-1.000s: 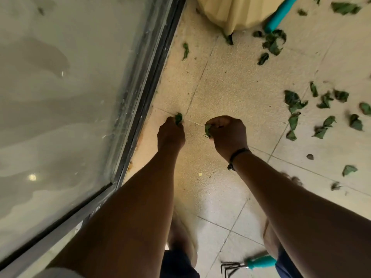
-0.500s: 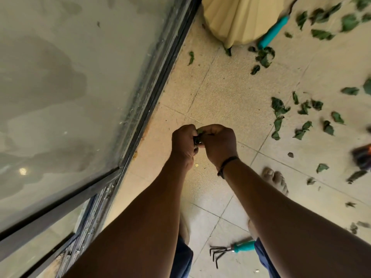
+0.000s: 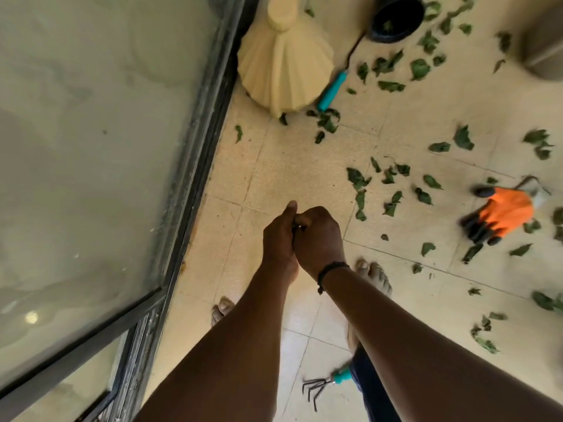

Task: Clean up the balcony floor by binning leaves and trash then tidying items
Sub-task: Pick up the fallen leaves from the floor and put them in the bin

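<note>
Left hand point(image 3: 278, 236): raised over the floor, pressed against the right hand, thumb pointing up, fingers curled round something small and dark held between the two hands; what it is cannot be told.
Right hand point(image 3: 318, 239): fist-like, fingers curled in at the same small dark thing, knuckles touching the left hand; a dark cord bracelet point(image 3: 330, 268) sits on the wrist.
Leaves point(image 3: 393, 175): green, scattered on the tiled floor point(image 3: 292, 166) to the right of the hands and beyond them, well apart from both; the tiles directly under the hands are bare.
Black pot point(image 3: 396, 18): at the top, far from the hands, with leaves inside.
Orange glove point(image 3: 502, 213): lying on the floor at the right, black fingertips, leaves around it.
Cream vase point(image 3: 285, 68): beside the glass door point(image 3: 106, 147), a teal-handled tool point(image 3: 332, 89) lying against its right side.
Hand rake point(image 3: 326, 383): teal handle, dark tines, on the floor near the bare feet, below the forearms.
</note>
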